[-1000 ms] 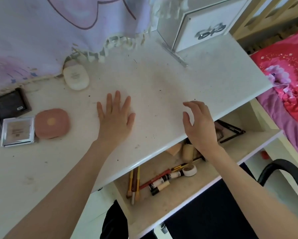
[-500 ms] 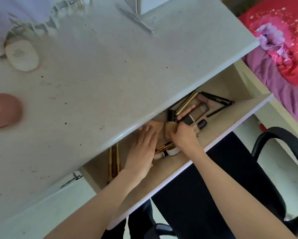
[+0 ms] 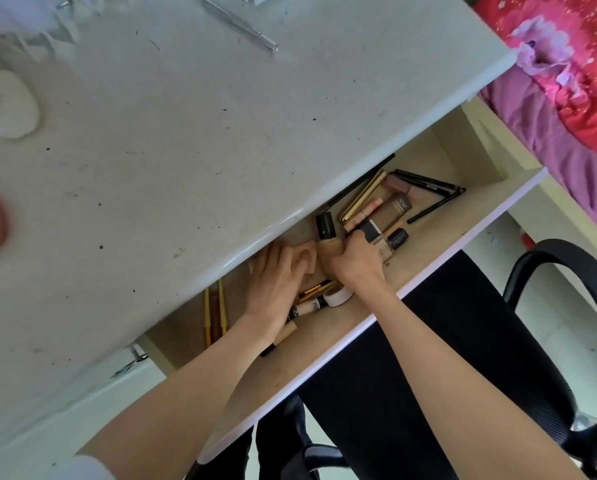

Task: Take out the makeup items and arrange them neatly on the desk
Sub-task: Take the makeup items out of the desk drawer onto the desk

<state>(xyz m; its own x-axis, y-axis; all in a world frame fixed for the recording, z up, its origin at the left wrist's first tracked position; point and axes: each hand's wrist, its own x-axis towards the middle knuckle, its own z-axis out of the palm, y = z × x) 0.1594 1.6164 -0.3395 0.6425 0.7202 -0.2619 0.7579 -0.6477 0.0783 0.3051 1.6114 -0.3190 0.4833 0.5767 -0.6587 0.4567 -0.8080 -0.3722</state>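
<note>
- Tan-bodied and black-capped, the foundation bottle (image 3: 327, 241) is lying in the open drawer (image 3: 425, 233), and the right hand (image 3: 354, 261) is curling its fingers around the bottle's lower body, grasping it.
- Just beside that hand, the left hand (image 3: 276, 277) is lying with fingers fairly straight over a beige sponge (image 3: 305, 256); whether it is pinching the sponge cannot be told.
- Beyond the right hand's knuckles, more tubes (image 3: 383, 233), a gold stick (image 3: 363, 195) and black pencils (image 3: 428, 187) are crowding together; near the left wrist, a tape roll (image 3: 337, 296) and brushes (image 3: 215, 311) are lying.
- Judging by its look, the bottle is rigid, smooth and possibly glass, so it is likely wanting a full wrap around the middle rather than the cap, which may be loosening.
- Above both hands, the tabletop (image 3: 200, 140) is waiting for the items.
</note>
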